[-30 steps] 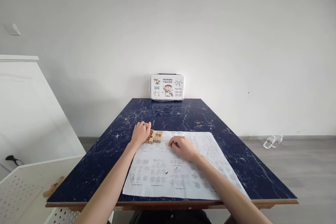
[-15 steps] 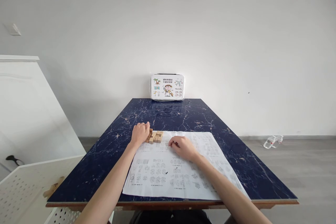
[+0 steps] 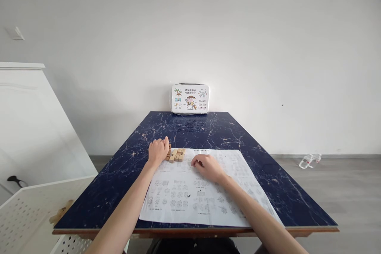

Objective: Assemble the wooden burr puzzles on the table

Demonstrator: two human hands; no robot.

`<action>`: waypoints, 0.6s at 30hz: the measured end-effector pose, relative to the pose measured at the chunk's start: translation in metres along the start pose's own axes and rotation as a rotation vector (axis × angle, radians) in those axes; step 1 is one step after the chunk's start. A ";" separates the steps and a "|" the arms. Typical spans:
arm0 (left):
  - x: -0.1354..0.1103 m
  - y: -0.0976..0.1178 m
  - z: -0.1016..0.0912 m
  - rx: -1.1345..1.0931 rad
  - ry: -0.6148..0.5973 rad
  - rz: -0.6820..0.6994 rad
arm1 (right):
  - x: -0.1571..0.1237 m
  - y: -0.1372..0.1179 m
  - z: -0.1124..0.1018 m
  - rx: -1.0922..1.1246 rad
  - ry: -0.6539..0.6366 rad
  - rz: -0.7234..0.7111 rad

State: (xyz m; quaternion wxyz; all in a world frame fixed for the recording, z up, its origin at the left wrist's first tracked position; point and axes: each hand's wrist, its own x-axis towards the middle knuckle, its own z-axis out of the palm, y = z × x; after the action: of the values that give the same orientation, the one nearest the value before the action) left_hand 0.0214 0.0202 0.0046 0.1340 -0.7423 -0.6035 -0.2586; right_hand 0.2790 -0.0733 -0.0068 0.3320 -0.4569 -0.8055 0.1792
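My left hand [image 3: 157, 152] is closed round a darker brown wooden puzzle piece [image 3: 169, 149] at the far left corner of the printed sheet; most of its fingers are hidden behind the back of the hand. Touching or close beside that piece lies a group of pale notched wooden puzzle pieces [image 3: 177, 155] on the paper. To the right of them my right hand [image 3: 207, 167] rests on the sheet [image 3: 214, 216], fingers loosely curled in, with nothing visible in them. Rows of small line diagrams of pieces cover the sheet.
A dark blue marbled table [image 3: 127, 190] carries the sheet. At its far edge a white cartoon-printed case [image 3: 190, 99] stands against the wall. Left and below is a white perforated basket [image 3: 26, 210] with wooden pieces [image 3: 62, 212] inside. A clear plastic item [image 3: 309, 161] lies on the floor at right.
My left hand has shifted slightly left, and the darker piece has moved and tilted more upright with it. My right hand and the pale pieces have stayed put.
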 end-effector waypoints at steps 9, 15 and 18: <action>0.000 0.000 0.003 0.033 0.040 -0.024 | 0.000 0.003 0.002 0.006 -0.001 0.000; -0.001 0.001 0.001 0.032 0.037 -0.025 | -0.001 0.001 0.000 0.009 -0.007 0.000; -0.001 0.000 0.002 0.024 0.017 -0.047 | -0.001 0.000 0.000 0.008 -0.006 -0.004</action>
State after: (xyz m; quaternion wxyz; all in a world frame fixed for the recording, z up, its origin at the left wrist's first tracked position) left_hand 0.0219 0.0205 0.0024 0.1418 -0.7240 -0.6227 -0.2607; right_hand 0.2795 -0.0739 -0.0071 0.3318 -0.4535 -0.8067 0.1829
